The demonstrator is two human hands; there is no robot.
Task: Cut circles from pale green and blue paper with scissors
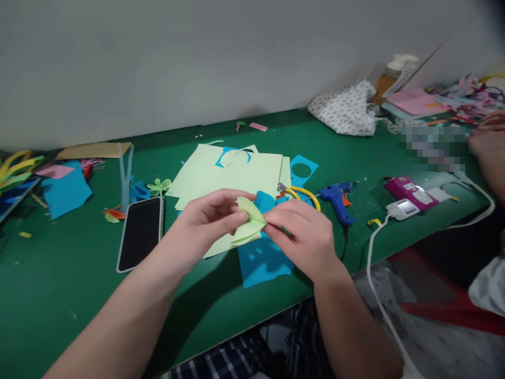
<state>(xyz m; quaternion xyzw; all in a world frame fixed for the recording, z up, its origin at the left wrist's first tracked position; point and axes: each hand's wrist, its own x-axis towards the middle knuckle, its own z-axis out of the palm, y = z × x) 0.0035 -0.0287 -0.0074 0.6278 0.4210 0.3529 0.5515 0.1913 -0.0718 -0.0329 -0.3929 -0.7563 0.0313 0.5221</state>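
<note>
A flat green table top (79, 295) is standing against a plain grey wall, and bits of paper are lying all over it. Just above the near edge of the table, in the middle, the left hand (205, 221) and the right hand (303, 231) are meeting. Both are pinching a small folded piece of light green paper (248, 221) between thumb and fingers, the left hand on its left side and the right hand on its right tip. The folded piece is hanging a little above a cut sheet of blue paper (260, 263) and a pile of big light green paper sheets (229, 173). A black phone with a pale rim (141, 231) is lying flat just left of the left hand. Scissors with yellow handles (302, 193) are peeking out behind the right hand, and a blue glue gun (337, 197) is lying right beside them. Further right, a small pink thing (406, 188), maybe a box, is sitting next to a white plug block (401, 209) with a white cable (379, 284) running off the table. A white spotted cloth (347, 110) is bunched up near the wall. Another person's hand (487, 137) is resting at the far right edge.
</note>
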